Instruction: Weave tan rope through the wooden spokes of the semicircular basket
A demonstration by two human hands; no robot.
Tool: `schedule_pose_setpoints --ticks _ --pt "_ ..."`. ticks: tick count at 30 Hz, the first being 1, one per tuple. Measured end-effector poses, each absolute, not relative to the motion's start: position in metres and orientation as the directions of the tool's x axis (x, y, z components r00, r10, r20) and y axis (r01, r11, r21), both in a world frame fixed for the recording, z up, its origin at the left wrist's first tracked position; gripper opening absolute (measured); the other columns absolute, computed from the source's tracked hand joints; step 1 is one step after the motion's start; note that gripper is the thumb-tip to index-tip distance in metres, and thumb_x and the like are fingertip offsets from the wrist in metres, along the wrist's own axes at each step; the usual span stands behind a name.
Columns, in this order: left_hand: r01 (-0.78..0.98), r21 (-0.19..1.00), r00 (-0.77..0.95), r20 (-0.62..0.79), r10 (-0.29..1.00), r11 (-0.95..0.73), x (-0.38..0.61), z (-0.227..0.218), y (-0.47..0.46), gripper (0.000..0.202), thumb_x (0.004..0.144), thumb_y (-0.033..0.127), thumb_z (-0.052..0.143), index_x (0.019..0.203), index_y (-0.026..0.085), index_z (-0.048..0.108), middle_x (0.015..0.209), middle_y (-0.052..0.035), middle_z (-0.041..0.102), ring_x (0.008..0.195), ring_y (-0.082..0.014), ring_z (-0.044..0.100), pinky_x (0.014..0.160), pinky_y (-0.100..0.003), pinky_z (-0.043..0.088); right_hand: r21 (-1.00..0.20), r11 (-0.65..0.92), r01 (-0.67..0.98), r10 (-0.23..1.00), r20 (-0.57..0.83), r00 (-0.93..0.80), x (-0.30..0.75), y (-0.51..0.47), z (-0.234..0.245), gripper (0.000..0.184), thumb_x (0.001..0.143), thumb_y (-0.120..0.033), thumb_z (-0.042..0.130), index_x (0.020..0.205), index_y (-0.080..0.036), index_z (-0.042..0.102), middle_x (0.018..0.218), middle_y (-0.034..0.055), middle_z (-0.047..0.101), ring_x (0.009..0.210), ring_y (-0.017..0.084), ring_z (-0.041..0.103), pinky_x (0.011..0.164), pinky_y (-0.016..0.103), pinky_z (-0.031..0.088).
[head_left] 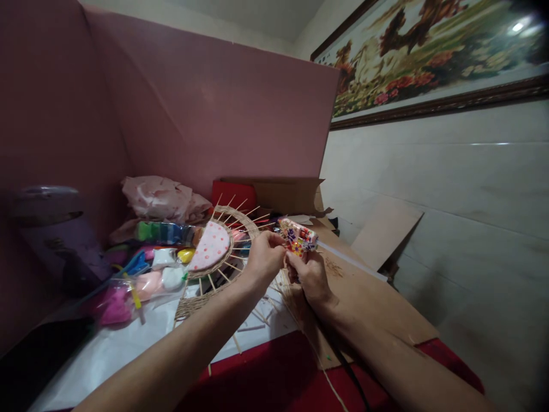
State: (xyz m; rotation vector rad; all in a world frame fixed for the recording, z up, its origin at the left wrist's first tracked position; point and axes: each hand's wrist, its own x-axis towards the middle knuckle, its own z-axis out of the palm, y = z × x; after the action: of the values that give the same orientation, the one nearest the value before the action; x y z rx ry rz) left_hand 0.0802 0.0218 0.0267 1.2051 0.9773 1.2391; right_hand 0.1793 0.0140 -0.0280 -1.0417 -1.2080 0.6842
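A flower-patterned glue gun (297,239) is gripped in my right hand (315,277), and a dark cord (349,372) runs down below that wrist. My left hand (266,254) is closed in a pinch right beside the gun; what its fingertips hold is too small to make out. Next to my left hand stands a fan-shaped woven frame (225,266) of thin sticks and twine. Its half-round centre (211,247) is pale cloth with pink dots. Part of the frame is hidden behind my left hand and forearm. Loose strands of twine (295,303) hang below my hands.
Bags of coloured clay (150,283) lie at the left on white sheeting (154,343). Behind them is crumpled pink fabric (165,197). A brown board (373,297) with scraps lies at the right, over a red cloth (261,377). Pink panels (214,109) rise at the back.
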Motion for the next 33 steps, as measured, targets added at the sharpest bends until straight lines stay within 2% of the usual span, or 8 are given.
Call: schedule_pose_setpoints --ticks 3,5,8,13,18,23,29,33 --pt "-0.114 0.993 0.199 0.001 0.980 0.022 0.081 0.031 0.014 0.006 0.062 0.016 0.061 0.065 0.014 0.056 0.043 0.0035 0.046 0.031 -0.0055 0.033 0.035 -0.020 0.018 -0.915 0.392 0.092 0.877 0.402 0.262 0.178 0.012 -0.027 0.019 0.068 -0.027 0.054 0.055 -0.020 0.042 0.040 -0.0067 0.040 0.033 0.009 0.038 0.033 0.022 0.032" --pt "-0.135 0.989 0.276 -0.016 0.961 0.055 0.080 0.032 0.011 0.015 0.063 0.026 0.064 0.065 0.012 0.060 0.044 0.0034 0.044 0.032 -0.0044 0.030 0.036 -0.021 0.016 -0.910 0.397 0.121 0.868 0.415 0.272 0.177 0.009 -0.026 0.017 0.065 -0.023 0.054 0.054 -0.020 0.041 0.039 -0.0066 0.040 0.034 0.009 0.039 0.034 0.022 0.032" --pt "-0.166 0.984 0.270 -0.012 0.963 0.059 0.079 0.030 0.011 0.025 0.056 0.032 0.071 0.068 0.011 0.066 0.048 0.0024 0.047 0.037 -0.0039 0.031 0.039 -0.021 0.018 -0.902 0.405 0.150 0.860 0.432 0.273 0.175 0.006 -0.025 0.015 0.062 -0.019 0.051 0.052 -0.020 0.041 0.038 -0.0064 0.041 0.034 0.008 0.039 0.035 0.021 0.032" --pt "-0.252 0.961 0.219 -0.062 0.974 0.118 0.079 0.024 0.011 0.035 0.049 0.029 0.076 0.079 0.012 0.069 0.066 -0.0041 0.061 0.049 -0.0077 0.044 0.046 -0.022 0.026 -0.903 0.420 0.093 0.875 0.430 0.225 0.171 0.004 -0.025 0.017 0.065 -0.020 0.051 0.051 -0.019 0.043 0.038 -0.0058 0.042 0.034 0.009 0.041 0.036 0.022 0.035" --pt "-0.350 0.916 0.262 -0.103 0.960 0.194 0.084 0.025 0.002 0.035 0.051 0.025 0.075 0.082 0.013 0.066 0.065 -0.0038 0.061 0.049 -0.0095 0.047 0.048 -0.023 0.029 -0.907 0.422 -0.023 0.884 0.405 0.233 0.171 0.004 -0.029 0.019 0.070 -0.027 0.054 0.054 -0.018 0.047 0.039 -0.0056 0.045 0.033 0.009 0.043 0.035 0.021 0.036" --pt "-0.407 0.886 0.244 -0.130 0.961 0.223 0.088 0.025 -0.001 0.030 0.052 0.013 0.072 0.082 0.015 0.064 0.080 -0.0048 0.064 0.067 -0.0123 0.054 0.060 -0.024 0.035 -0.909 0.403 -0.105 0.893 0.365 0.264 0.172 0.007 -0.036 0.024 0.068 -0.032 0.059 0.055 -0.018 0.046 0.037 -0.0069 0.042 0.031 0.007 0.038 0.031 0.019 0.031" --pt "-0.453 0.855 0.378 -0.072 0.923 0.252 0.088 0.024 -0.001 0.016 0.058 0.010 0.066 0.073 0.014 0.063 0.071 -0.0030 0.062 0.062 -0.0104 0.052 0.056 -0.022 0.035 -0.888 0.402 -0.224 0.906 0.350 0.240 0.170 0.005 -0.037 0.022 0.070 -0.030 0.058 0.055 -0.017 0.047 0.039 -0.0062 0.044 0.029 0.006 0.037 0.029 0.019 0.030" --pt "-0.525 0.809 0.451 0.003 0.893 0.263 0.088 0.022 0.000 0.019 0.056 0.008 0.067 0.073 0.013 0.062 0.068 -0.0026 0.061 0.056 -0.0096 0.050 0.053 -0.021 0.035 -0.867 0.433 -0.248 0.894 0.377 0.242 0.170 0.003 -0.038 0.022 0.069 -0.026 0.055 0.052 -0.018 0.045 0.038 -0.0068 0.040 0.029 0.006 0.033 0.029 0.019 0.028"
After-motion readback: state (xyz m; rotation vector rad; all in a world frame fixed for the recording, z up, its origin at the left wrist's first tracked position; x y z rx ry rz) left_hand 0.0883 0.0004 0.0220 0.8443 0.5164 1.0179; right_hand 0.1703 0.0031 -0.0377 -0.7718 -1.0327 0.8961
